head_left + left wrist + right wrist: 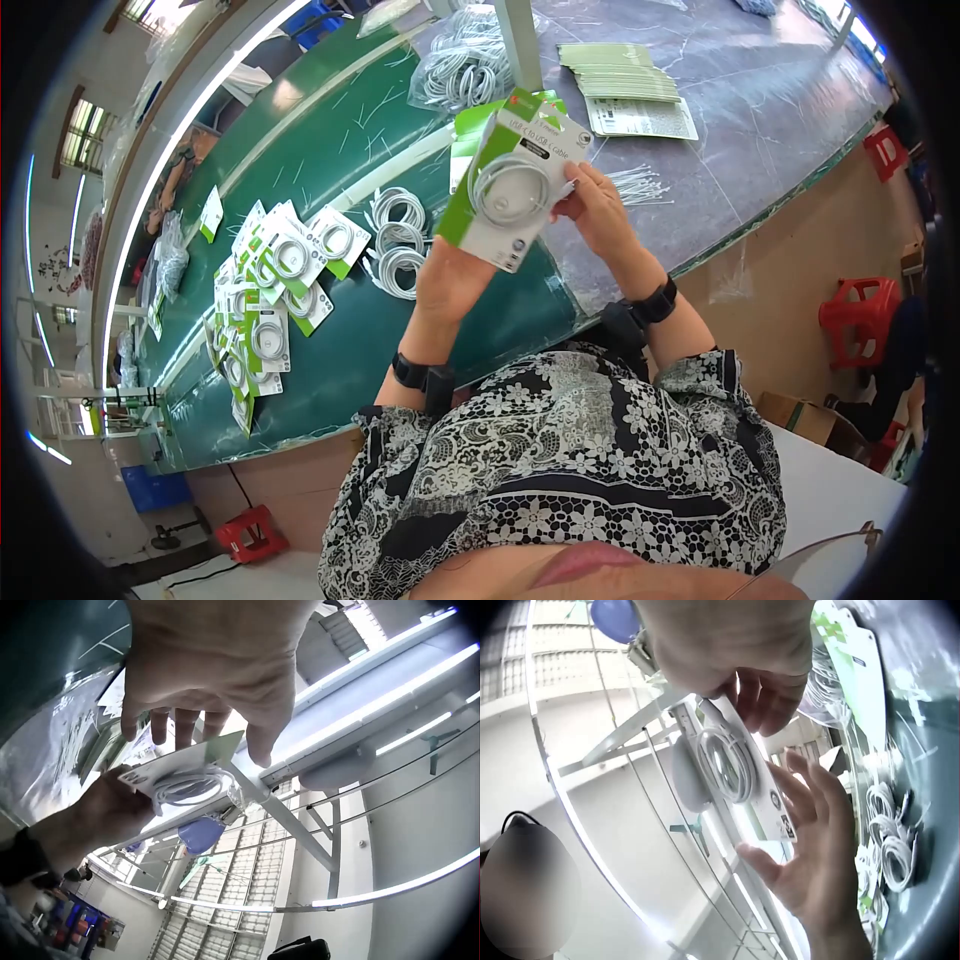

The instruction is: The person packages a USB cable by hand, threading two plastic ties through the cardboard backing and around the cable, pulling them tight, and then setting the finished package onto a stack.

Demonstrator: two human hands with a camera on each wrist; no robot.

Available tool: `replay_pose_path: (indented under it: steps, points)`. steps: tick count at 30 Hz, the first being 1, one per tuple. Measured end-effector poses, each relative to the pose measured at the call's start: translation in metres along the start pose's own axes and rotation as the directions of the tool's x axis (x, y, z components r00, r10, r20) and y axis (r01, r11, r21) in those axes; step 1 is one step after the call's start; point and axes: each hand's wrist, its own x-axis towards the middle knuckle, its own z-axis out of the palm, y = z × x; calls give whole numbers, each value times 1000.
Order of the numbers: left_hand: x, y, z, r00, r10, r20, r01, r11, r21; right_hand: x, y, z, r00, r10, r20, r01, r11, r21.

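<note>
A white and green packaging card (481,222), printed "USB-C to USB-C cable", is held up tilted over the table. A coiled white cable (512,191) lies on its front. My right hand (601,214) pinches the card's right edge beside the end of the cable. My left hand (452,285) is at the card's lower left edge, its fingers partly hidden behind the card in the head view. In the left wrist view, the left hand (217,667) spreads its fingers behind the card, with the thumb apart.
Coiled white cables (400,240) lie left of the hands, beside a heap of cards with cables (265,310). A bag of cables (465,65) and a stack of cards (625,80) sit farther back. White ties (640,186) lie right. A post (518,45) rises behind the card.
</note>
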Motion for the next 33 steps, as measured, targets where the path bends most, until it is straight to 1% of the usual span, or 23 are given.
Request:
replay_pose_path:
  steps: [1, 2, 3, 4, 5, 7, 9, 12, 15, 16, 18, 19, 21, 22, 24, 25, 26, 27, 28, 29, 30, 31, 33]
  points:
    - [1, 7, -5, 1000, -21, 3, 20, 993, 113, -1, -11, -2, 998, 34, 50, -26, 987, -161]
    - [1, 12, -12, 999, -38, -3, 37, 975, 220, 0, -17, -2, 998, 45, 54, -35, 987, -159]
    - [0, 15, -20, 999, -53, -15, 54, 945, 323, 3, -22, -2, 993, 91, 69, -72, 967, -245]
    - [-1, 17, -27, 999, -46, -27, 52, 946, 321, 6, -25, -1, 987, 137, 80, -104, 939, -329]
    - [1, 19, -35, 994, -109, -20, 108, 906, 409, 9, -25, -1, 980, 181, 87, -131, 903, -410]
    - [6, 19, -47, 970, -241, -11, 204, 792, 576, 16, -24, -5, 968, 227, 108, -158, 883, -443]
    - [11, 17, -53, 971, -239, -29, 209, 780, 590, 23, -27, -8, 943, 301, 140, -191, 838, -512]
    - [16, 14, -51, 969, -239, -66, 228, 754, 616, 29, -25, -11, 944, 305, 127, -192, 820, -539]
    - [19, 14, -45, 987, -162, -4, 117, 696, 708, 33, -25, -10, 941, 309, 136, -179, 799, -575]
    - [20, 16, -43, 987, -163, -7, 120, 696, 708, 33, -26, -9, 940, 308, 147, -165, 787, -594]
    - [22, 24, -37, 979, -200, 30, 50, 379, 924, 34, -27, -9, 939, 308, 152, -156, 777, -610]
    - [22, 26, -33, 973, -225, 43, 2, 198, 980, 35, -28, -8, 926, 342, 157, -185, 776, -603]
    - [22, 26, -19, 969, -246, 16, 40, 219, 975, 36, -28, -7, 897, 410, 167, -243, 771, -588]
    - [21, 25, -12, 966, -259, -8, 72, 239, 968, 37, -27, -8, 896, 411, 165, -246, 772, -586]
    - [20, 15, -12, 962, -270, -33, 106, 259, 960, 42, -26, -9, 904, 374, 207, -146, 727, -671]
    - [20, 3, -21, 965, -258, -54, 160, 412, 897, 44, -25, -9, 906, 356, 231, -94, 699, -709]
    - [20, -9, -33, 966, -249, -76, 206, 554, 807, 44, -23, -7, 905, 356, 232, -95, 701, -707]
    - [20, -16, -43, 964, -246, -99, 244, 678, 693, 44, -20, -4, 972, 120, 203, 85, 623, -777]
    - [21, -20, -53, 963, -250, -100, 248, 678, 692, 41, -17, -1, 972, -125, 197, 233, 491, -839]
    - [22, -25, -63, 974, -194, -118, 224, 735, 640, 37, -16, 0, 908, -357, 219, 338, 318, -886]
    - [25, -28, -69, 981, -136, -138, 191, 789, 584, 30, -16, 2, 910, -353, 219, 336, 315, -888]
    - [28, -30, -76, 984, -73, -161, 148, 838, 525, 19, -18, 7, 895, -367, 255, 362, 262, -895]
    - [29, -35, -77, 987, -30, -159, 109, 851, 513, -4, -19, 17, 864, -381, 329, 411, 159, -898]
